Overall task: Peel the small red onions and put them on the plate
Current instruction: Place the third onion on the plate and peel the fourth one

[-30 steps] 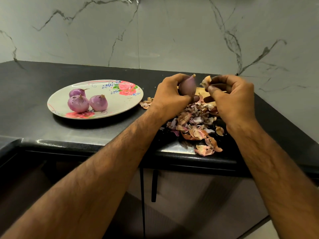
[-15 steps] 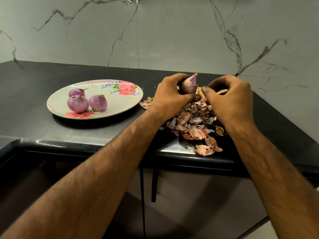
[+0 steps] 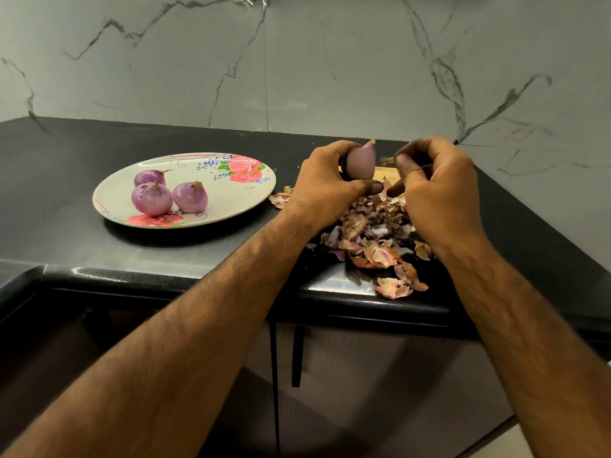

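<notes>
My left hand [image 3: 325,190] grips a small purple onion [image 3: 361,163], mostly bare of skin, with its pointed tip up. Just to its right, my right hand [image 3: 439,193] has its fingers curled and pinches a small scrap of dry skin [image 3: 386,159] near the onion's tip. Both hands hover over a heap of peels [image 3: 373,236]. To the left, a floral plate [image 3: 231,200] holds three peeled onions: one in front [image 3: 152,198], one to its right [image 3: 190,196] and one behind [image 3: 150,176].
The black counter [image 3: 66,226] runs to a marble wall at the back. Its front edge lies just below the peels, and some skins [image 3: 395,287] sit on the rim. A yellowish board [image 3: 385,171] peeks out under my hands. Below is a cabinet handle [image 3: 297,355].
My right hand dropped a larger piece of skin and came back close to the onion's tip. The left hand turned the onion slightly upright. The plate's onions have not moved.
</notes>
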